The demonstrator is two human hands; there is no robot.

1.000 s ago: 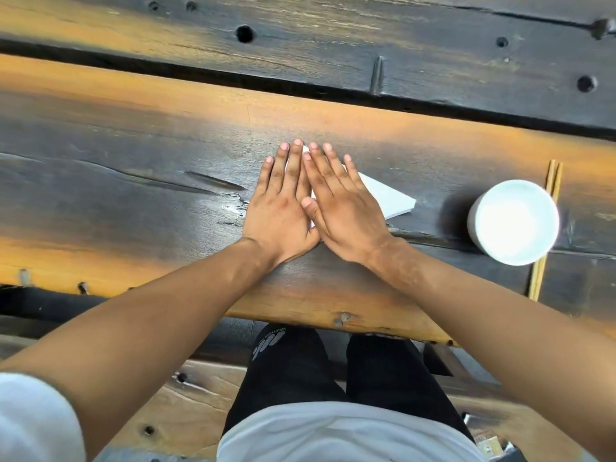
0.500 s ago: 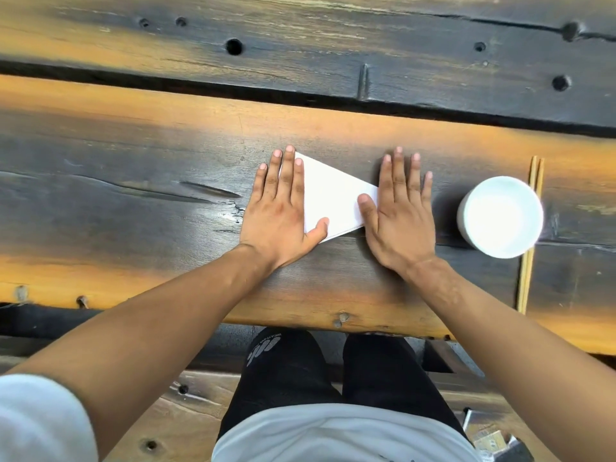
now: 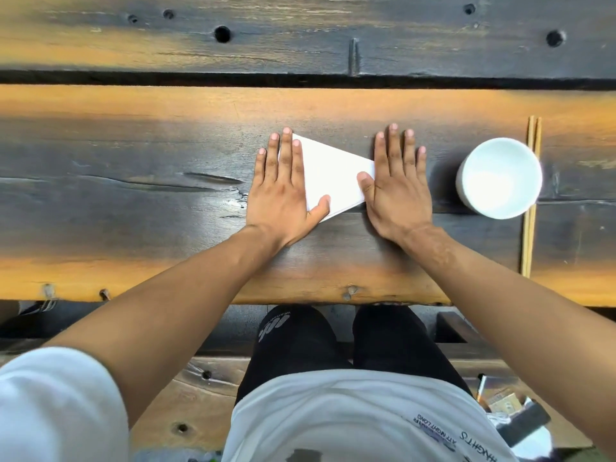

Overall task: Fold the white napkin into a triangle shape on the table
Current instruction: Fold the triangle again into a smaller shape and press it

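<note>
The white napkin (image 3: 333, 176) lies flat on the dark wooden table (image 3: 133, 195) as a triangle, its point toward the right. My left hand (image 3: 283, 191) lies flat, palm down, over the napkin's left edge, fingers together, thumb resting on the paper. My right hand (image 3: 396, 191) lies flat over the napkin's right tip, fingers slightly spread, thumb touching the paper. Neither hand grips anything. Both ends of the napkin are hidden under my hands.
A white bowl (image 3: 500, 178) stands just right of my right hand. A pair of wooden chopsticks (image 3: 530, 208) lies lengthwise beyond it, partly under the bowl. The table's near edge (image 3: 333, 296) runs above my knees. A dark gap (image 3: 300, 80) crosses the table farther back.
My hands, pressed together over the napkin's middle a second ago, have slid apart to its two ends. The right hand moved farthest, uncovering the white triangle.
</note>
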